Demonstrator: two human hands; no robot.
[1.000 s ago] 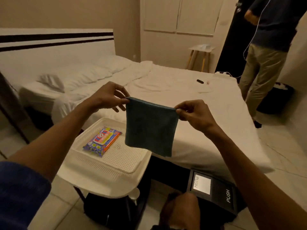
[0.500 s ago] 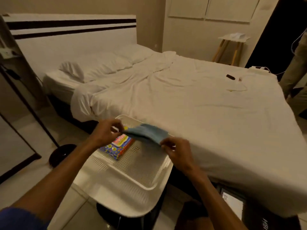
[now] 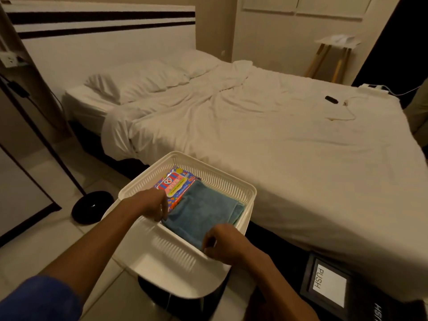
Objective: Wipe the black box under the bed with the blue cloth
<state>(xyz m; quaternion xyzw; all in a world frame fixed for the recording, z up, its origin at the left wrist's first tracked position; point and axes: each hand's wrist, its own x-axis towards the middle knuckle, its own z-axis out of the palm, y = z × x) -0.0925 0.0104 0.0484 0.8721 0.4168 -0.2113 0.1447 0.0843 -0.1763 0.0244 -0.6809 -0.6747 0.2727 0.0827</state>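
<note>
The blue cloth (image 3: 203,212) lies folded flat in the white slatted basket (image 3: 231,179), partly over a colourful wipes packet (image 3: 176,184). My left hand (image 3: 150,205) pinches the cloth's left edge. At the cloth's near corner my right hand (image 3: 222,238) has its fingers closed on the fabric. The black box (image 3: 328,281), with a white "PUSH" label, sits on the floor at the lower right, half under the bed's overhanging sheet (image 3: 301,170).
The basket rests on a white stand (image 3: 173,274) beside the bed. A black round lamp base (image 3: 91,206) stands on the tiled floor to the left. A small dark device (image 3: 331,99) and a cable lie on the bed. A wooden-legged stool (image 3: 333,56) is at the back.
The cloth was held up spread between both hands, then lowered; it now lies folded in the basket. The view has tilted down and shifted left.
</note>
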